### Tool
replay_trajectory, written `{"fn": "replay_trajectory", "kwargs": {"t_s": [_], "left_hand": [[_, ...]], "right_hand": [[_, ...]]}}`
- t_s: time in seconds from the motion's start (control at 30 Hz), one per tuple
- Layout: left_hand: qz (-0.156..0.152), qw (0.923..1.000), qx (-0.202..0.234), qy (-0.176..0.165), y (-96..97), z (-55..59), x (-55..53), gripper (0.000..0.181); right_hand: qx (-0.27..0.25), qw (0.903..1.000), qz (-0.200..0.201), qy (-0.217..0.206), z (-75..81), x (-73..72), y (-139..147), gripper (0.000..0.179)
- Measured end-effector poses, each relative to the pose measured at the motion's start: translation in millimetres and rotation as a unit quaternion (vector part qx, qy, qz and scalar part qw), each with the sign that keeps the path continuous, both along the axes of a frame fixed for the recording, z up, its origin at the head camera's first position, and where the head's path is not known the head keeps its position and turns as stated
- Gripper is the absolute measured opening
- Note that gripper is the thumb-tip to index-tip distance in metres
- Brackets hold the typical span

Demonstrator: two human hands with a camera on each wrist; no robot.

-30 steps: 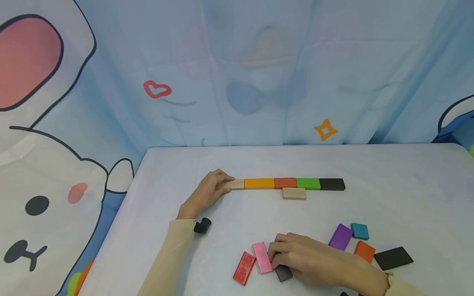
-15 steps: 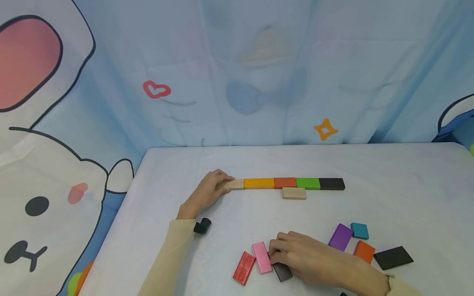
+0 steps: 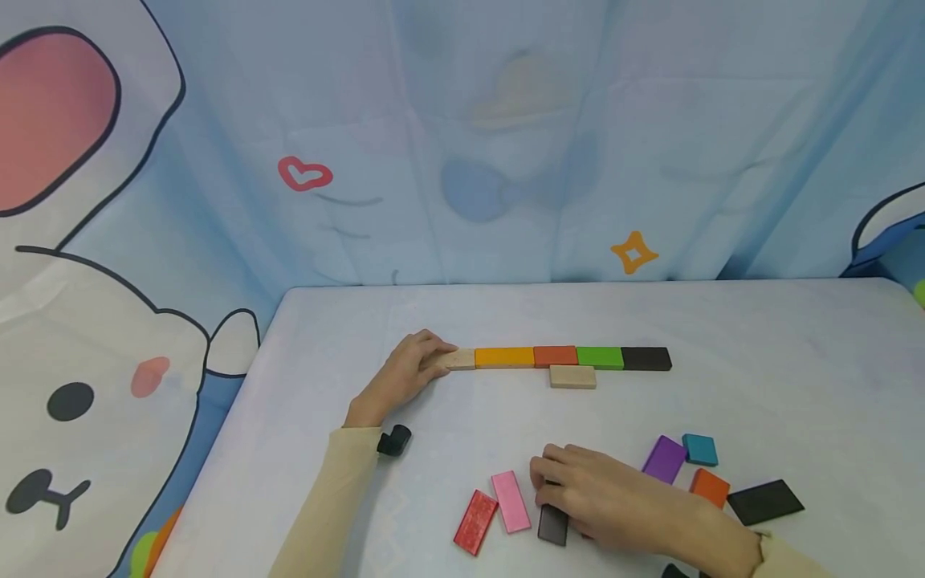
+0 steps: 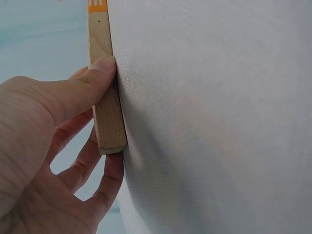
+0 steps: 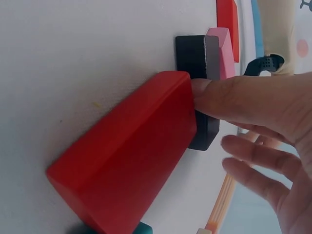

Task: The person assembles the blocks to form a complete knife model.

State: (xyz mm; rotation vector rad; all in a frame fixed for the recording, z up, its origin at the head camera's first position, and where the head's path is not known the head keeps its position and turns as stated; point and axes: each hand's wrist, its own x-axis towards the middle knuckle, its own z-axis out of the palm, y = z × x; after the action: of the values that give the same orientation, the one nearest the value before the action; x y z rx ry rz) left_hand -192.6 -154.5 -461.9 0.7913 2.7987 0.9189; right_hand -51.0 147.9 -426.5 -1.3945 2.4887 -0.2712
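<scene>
My left hand (image 3: 403, 376) pinches a plain wooden block (image 4: 109, 124) between thumb and fingers, at the left end of a straight row. Rightward the row continues with a yellow block (image 3: 504, 358), an orange-red block (image 3: 555, 356), a green block (image 3: 600, 358) and a black block (image 3: 646, 359). Closer to me, my right hand (image 3: 614, 498) holds a dark grey block (image 3: 552, 527) by its upper part, its thumb against one side; the fingers partly hide it. Beside that thumb lies a large-looking red block (image 5: 131, 146), mostly hidden under the hand in the head view.
Another plain wooden block (image 3: 573, 377) lies in front of the row. Left of the right hand are a pink block (image 3: 511, 502) and a speckled red block (image 3: 476, 523). To its right lie purple (image 3: 664, 459), teal (image 3: 700, 449), orange (image 3: 711, 487) and black (image 3: 766, 502) blocks.
The dark grey block has turned more upright and a gap now shows between it and the pink block. My right hand has shifted slightly up and right; the left hand stays put.
</scene>
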Motion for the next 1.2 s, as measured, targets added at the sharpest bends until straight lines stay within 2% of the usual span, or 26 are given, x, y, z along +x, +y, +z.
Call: {"fn": "replay_trajectory", "kwargs": {"t_s": [0.13,0.3,0.37,0.57,0.8,0.9,1.03,1.13,1.2], "left_hand": [[-0.001,1.0,-0.001,-0.002,-0.1,0.3,-0.3,0.035],[0.0,1.0,0.0,0.002,-0.8,0.0,0.1,0.035],[0.001,1.0,0.001,0.004,-1.2,-0.3,0.4,0.035],[0.001,1.0,0.001,0.001,-1.4,-0.8,-0.4,0.035],[0.004,1.0,-0.003,-0.004,-1.4,-0.2,-0.3,0.035],[0.002,1.0,-0.001,-0.001,-1.3,-0.5,-0.4,0.035],[0.002,1.0,0.0,0.002,-1.2,-1.1,-0.6,0.034],[0.002,1.0,0.001,0.0,-0.9,-1.2,-0.9,0.034],[0.001,1.0,0.0,-0.001,-0.6,-1.5,-1.1,0.034]], "right_hand": [[-0.002,1.0,0.007,-0.006,-1.3,0.2,-0.4,0.031],[-0.025,0.9985,0.047,0.016,-2.4,2.0,-2.8,0.026],[-0.024,0.9983,0.052,0.011,-2.3,2.0,-4.0,0.026],[0.006,0.9982,0.016,-0.058,-2.0,-3.3,-5.9,0.032],[-0.002,0.9968,0.009,-0.079,2.0,-10.5,-1.0,0.032],[-0.018,0.9958,-0.002,-0.09,8.0,-17.3,3.5,0.032],[-0.049,0.9929,-0.04,-0.101,14.4,-33.8,8.1,0.034],[-0.082,0.9907,-0.073,-0.081,13.7,-49.3,9.9,0.034],[-0.106,0.9891,-0.088,-0.05,11.3,-60.1,10.4,0.035]]}}
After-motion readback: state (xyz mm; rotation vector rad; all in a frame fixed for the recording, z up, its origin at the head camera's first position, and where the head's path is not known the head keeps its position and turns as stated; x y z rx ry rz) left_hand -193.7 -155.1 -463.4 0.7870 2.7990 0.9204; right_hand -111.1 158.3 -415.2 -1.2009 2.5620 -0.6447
